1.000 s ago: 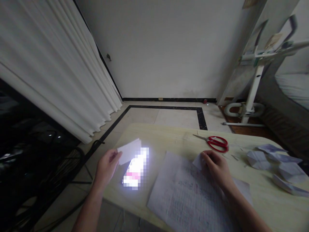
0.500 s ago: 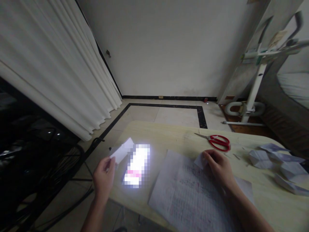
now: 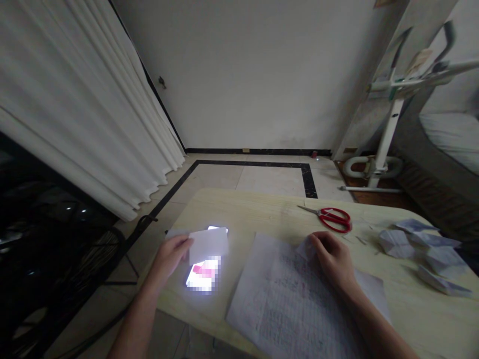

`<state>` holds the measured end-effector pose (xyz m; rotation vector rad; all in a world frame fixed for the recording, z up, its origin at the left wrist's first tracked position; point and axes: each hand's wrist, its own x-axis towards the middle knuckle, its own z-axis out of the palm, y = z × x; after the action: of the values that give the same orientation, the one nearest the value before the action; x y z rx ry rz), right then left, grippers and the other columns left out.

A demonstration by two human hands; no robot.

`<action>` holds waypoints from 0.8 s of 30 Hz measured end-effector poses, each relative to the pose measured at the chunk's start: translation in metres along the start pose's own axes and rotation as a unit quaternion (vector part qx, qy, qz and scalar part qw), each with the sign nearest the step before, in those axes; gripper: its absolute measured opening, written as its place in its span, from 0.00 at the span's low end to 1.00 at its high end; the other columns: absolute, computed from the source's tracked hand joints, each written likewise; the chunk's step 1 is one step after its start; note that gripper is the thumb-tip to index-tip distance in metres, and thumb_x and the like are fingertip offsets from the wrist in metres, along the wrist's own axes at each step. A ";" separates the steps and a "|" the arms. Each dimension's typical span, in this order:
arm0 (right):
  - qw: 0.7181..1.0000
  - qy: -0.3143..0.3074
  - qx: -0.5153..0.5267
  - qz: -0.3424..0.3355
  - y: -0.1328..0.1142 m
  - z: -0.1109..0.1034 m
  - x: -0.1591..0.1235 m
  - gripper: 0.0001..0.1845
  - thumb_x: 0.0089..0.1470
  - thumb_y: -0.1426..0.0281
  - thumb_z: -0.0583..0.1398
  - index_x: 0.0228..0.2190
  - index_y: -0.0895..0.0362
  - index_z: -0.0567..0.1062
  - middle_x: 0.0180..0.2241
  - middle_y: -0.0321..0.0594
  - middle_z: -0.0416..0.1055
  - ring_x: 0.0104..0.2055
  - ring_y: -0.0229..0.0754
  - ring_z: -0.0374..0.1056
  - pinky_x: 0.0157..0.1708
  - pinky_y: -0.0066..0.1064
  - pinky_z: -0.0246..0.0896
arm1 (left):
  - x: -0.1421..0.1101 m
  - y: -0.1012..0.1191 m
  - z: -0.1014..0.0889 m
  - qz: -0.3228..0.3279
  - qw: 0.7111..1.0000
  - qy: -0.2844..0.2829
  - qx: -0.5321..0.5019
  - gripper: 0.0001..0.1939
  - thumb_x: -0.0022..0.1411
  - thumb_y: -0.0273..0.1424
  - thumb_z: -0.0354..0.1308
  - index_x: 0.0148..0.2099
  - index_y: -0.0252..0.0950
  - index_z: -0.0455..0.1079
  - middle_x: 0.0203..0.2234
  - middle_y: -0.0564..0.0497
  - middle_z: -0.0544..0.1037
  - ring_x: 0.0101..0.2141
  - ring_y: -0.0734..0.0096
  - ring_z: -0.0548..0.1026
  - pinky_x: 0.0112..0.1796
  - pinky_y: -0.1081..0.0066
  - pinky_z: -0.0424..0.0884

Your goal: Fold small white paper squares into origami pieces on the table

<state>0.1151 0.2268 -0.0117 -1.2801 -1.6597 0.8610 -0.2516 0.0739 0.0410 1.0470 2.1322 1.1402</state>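
White paper (image 3: 210, 244) is hanging over a lit screen (image 3: 204, 275) on the table (image 3: 254, 205) — the left hand (image 3: 171, 255) is pinching its left edge, thumb and fingers closed. Rightward, a marked sheet (image 3: 284, 299) is lying flat; the right hand (image 3: 334, 258) is gripping a small paper piece (image 3: 306, 248) over the sheet's far edge, fingertips together. Red scissors (image 3: 331, 217) are resting unused just beyond. Farthest right, folded pieces (image 3: 395, 244) are sitting, seemingly done — the white paper is showing no such folds, so it seems unfinished.
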 end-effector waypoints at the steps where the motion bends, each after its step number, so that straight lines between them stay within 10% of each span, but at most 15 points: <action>1: 1.000 -0.002 0.000 -0.002 0.001 0.000 0.000 0.16 0.52 0.58 0.58 0.26 0.58 0.75 0.24 0.41 0.73 0.27 0.45 0.68 0.28 0.33 0.62 | 0.003 -0.001 0.004 -0.002 1.000 -0.016 0.014 0.14 0.50 0.42 0.58 0.24 0.35 0.69 0.15 0.56 0.68 0.19 0.70 0.67 0.22 0.73 0.62; 9: 1.000 -0.008 0.002 0.005 0.002 0.001 -0.001 0.15 0.53 0.59 0.58 0.27 0.58 0.75 0.24 0.41 0.73 0.27 0.45 0.68 0.28 0.33 0.63 | 0.017 -0.019 0.008 0.039 0.991 -0.019 0.130 0.22 0.57 0.44 0.52 0.38 0.31 0.76 0.33 0.43 0.82 0.35 0.55 0.78 0.35 0.66 0.72; 24: 1.000 -0.023 -0.002 0.009 0.005 0.001 -0.001 0.16 0.53 0.57 0.58 0.27 0.57 0.74 0.24 0.41 0.73 0.28 0.45 0.68 0.28 0.33 0.62 | 0.035 -0.008 0.031 0.141 0.942 -0.022 0.305 0.20 0.63 0.27 0.46 0.51 0.37 0.75 0.48 0.45 0.79 0.48 0.62 0.76 0.49 0.67 0.69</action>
<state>0.1166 0.2268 -0.0163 -1.2882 -1.6892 0.9033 -0.2526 0.1136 0.0154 1.6729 2.4141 0.5450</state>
